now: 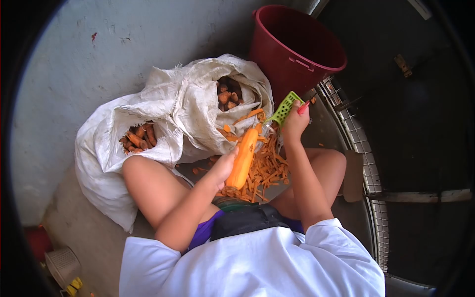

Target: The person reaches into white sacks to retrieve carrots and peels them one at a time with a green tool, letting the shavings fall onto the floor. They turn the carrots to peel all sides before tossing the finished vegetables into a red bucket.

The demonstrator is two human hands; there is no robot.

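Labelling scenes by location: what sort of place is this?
Likely a vegetable-prep corner, home or business unclear: open sacks of rough roots, a peeled root in the left hand, and a heap of peelings.

Your left hand (226, 167) grips a large peeled carrot (242, 163), tilted above a heap of orange peelings (271, 168) between your bent legs. Your right hand (296, 123) is wrapped around a green perforated peeler (284, 109), near the carrot's upper end. In front of you, two white woven sacks (106, 153) stand open side by side, with unpeeled carrots (140, 138) inside; a dark red bucket (269, 64) stands just beside the right-hand sack.
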